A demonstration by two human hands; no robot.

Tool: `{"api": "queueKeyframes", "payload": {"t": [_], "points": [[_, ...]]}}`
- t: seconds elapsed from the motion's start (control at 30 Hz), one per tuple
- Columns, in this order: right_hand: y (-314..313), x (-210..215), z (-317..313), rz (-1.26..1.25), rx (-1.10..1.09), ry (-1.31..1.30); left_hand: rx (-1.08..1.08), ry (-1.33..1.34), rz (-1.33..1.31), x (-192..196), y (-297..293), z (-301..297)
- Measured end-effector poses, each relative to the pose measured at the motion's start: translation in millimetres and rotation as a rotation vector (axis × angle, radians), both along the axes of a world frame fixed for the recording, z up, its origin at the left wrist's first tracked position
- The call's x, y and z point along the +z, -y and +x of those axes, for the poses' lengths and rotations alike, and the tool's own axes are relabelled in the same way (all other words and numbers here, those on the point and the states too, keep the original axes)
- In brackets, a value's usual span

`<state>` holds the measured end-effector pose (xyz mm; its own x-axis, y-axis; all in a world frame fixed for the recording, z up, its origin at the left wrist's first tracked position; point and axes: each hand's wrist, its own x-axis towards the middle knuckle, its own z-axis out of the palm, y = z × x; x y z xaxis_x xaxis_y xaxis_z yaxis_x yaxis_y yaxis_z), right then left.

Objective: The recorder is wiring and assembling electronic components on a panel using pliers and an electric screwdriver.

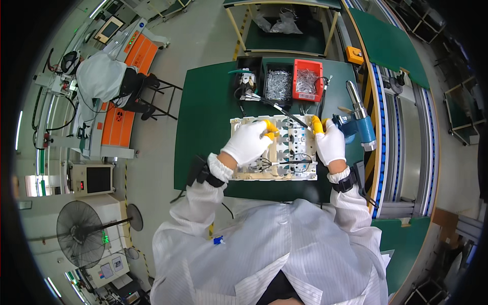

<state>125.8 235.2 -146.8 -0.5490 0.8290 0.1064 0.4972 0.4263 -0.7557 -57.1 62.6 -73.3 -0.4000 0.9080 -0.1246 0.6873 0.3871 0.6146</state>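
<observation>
White frame is lying on our green table. Our left hand is curling over it, ideally sparing the wires; our right hand is bending at its right edge. Whether either is gripping, we cannot tell.

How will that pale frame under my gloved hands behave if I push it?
The pale frame lies broad and flat, so probably won't tip; its straight edges suggest it's stiff. The thin black wires on it may flop.

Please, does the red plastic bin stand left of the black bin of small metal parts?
No, the red rectangular plastic bin stands right of the black bin of metal parts.
</observation>
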Motion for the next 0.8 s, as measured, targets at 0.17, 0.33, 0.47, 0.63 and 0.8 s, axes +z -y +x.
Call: {"api": "queueKeyframes", "payload": {"t": [0.17, 0.33, 0.47, 0.63, 0.8], "points": [[24, 47, 0, 0.206, 0.024, -0.316, -0.234, -0.079, 0.035, 4, -5, -13], [22, 66, -16, 0.470, 0.588, -0.050, -0.313, -0.213, -0.034, 18, -10, -11], [8, 68, -26, 0.396, 0.697, 0.208, -0.381, -0.364, -0.018, 18, -5, -7], [0, 57, -30, 0.364, 0.795, 0.118, -0.280, -0.548, 0.110, 24, -2, 0], [1, 58, -32, 0.369, 0.803, 0.083, -0.399, -0.760, 0.342, 5, 7, -13]]}}
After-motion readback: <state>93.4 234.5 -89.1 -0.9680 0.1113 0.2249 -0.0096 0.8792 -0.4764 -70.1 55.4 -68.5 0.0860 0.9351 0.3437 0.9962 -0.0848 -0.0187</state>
